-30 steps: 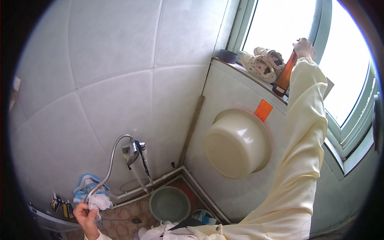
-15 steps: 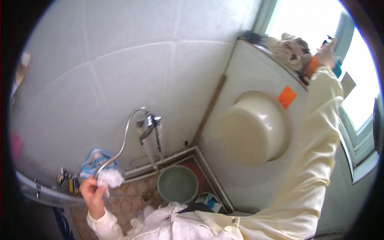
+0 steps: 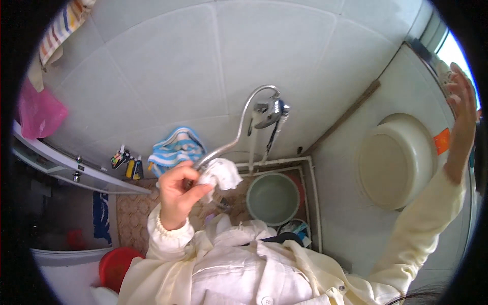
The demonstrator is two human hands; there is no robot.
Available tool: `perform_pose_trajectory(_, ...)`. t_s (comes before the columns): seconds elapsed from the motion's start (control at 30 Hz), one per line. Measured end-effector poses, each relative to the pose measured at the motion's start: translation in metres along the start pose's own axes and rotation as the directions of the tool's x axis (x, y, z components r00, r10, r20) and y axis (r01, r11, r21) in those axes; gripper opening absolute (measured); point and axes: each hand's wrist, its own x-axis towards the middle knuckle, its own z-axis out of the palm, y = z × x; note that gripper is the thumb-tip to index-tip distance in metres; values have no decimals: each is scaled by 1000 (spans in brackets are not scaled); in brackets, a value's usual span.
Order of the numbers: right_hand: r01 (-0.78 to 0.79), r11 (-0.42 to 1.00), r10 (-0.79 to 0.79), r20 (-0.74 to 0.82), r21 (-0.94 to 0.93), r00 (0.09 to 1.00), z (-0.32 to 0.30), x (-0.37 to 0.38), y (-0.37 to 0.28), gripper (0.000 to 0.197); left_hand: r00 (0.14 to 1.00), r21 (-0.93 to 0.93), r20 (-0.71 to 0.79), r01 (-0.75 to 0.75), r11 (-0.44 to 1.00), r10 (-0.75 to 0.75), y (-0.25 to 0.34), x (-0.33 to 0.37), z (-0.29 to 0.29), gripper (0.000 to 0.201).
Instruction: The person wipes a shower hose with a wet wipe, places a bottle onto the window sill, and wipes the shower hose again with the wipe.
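My left hand [image 3: 178, 195] is closed in front of me, pinching a crumpled white cloth [image 3: 223, 175] against the curved metal shower hose [image 3: 243, 119]. That hose loops up to a chrome mixer tap [image 3: 268, 113] on the wall. Raised at the far right, my right hand [image 3: 461, 109] has its fingers stretched out and nothing visible in it. It is beside the window ledge, close to a pale bundle of cloth [image 3: 443, 70]. Below and left of that hand, a cream plastic basin [image 3: 389, 168] hangs on the wall.
A green-grey tub [image 3: 273, 198] stands in the floor corner by white pipes. Low on the left wall hang a blue striped towel [image 3: 175, 147] and small bottles [image 3: 133, 169]. At left are a glass door [image 3: 81, 168], a pink bag [image 3: 43, 112] and a red bucket [image 3: 114, 267].
My right hand has come away from an orange bottle on the ledge and its fingers are now spread. The view has swung left; my left hand still grips the cloth and hose.
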Motion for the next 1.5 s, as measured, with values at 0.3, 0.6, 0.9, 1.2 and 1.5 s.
perform_pose_trajectory(0.3, -764, 139, 161, 747, 630, 645, 177, -203, -260, 28, 982, 101, 138, -141, 985, 126, -7, 7, -34, 20)
perform_pose_trajectory(0.6, -697, 61, 455, 601, 715, 657, 233, -235, -323, 12, 945, 236, 300, -203, 951, 127, -10, 10, -111, 17)
perform_pose_trajectory(0.9, -233, 707, 153, 177, 668, 972, 276, -218, -360, 27, 891, 31, 448, -98, 995, 73, -21, 19, -162, 9)
perform_pose_trajectory(1.2, -405, 686, 112, 463, 604, 879, 288, -218, -375, 16, 879, -60, 474, -31, 998, 56, -38, 28, -180, 13)
perform_pose_trajectory(1.5, -616, 396, 320, 526, 682, 788, 284, -214, -370, 10, 921, 63, 366, 117, 991, -132, -28, 31, -152, 40)
